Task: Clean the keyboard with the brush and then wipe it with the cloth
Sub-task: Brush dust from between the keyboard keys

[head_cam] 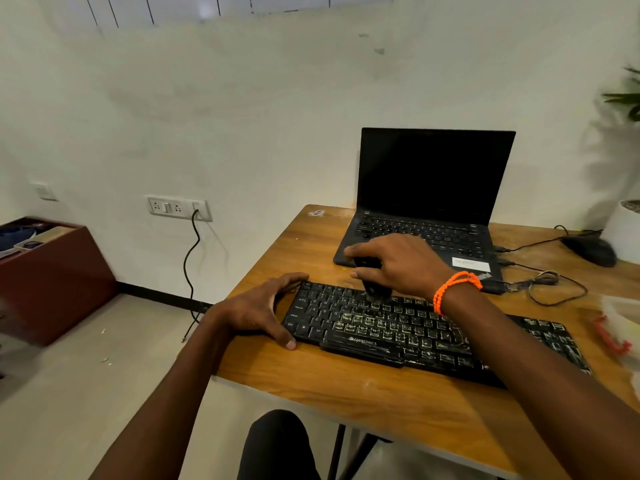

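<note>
A black keyboard (398, 332) with dusty, whitish-smeared keys lies across the wooden desk (346, 393). My right hand (398, 265) grips a small black brush (372, 287), held upright with its bristles down on the keyboard's upper rows. An orange bead bracelet sits on that wrist. My left hand (263, 311) clasps the keyboard's left end, fingers curled over the far corner and thumb on the near edge. A pale cloth with red trim (620, 327) lies blurred at the desk's right edge.
An open black laptop (429, 202) stands behind the keyboard, with cables (554, 289) trailing right to a black mouse (592, 251). A white plant pot (623, 233) is far right. A wall socket (178, 207) with a cord and a brown box (52, 278) are at left.
</note>
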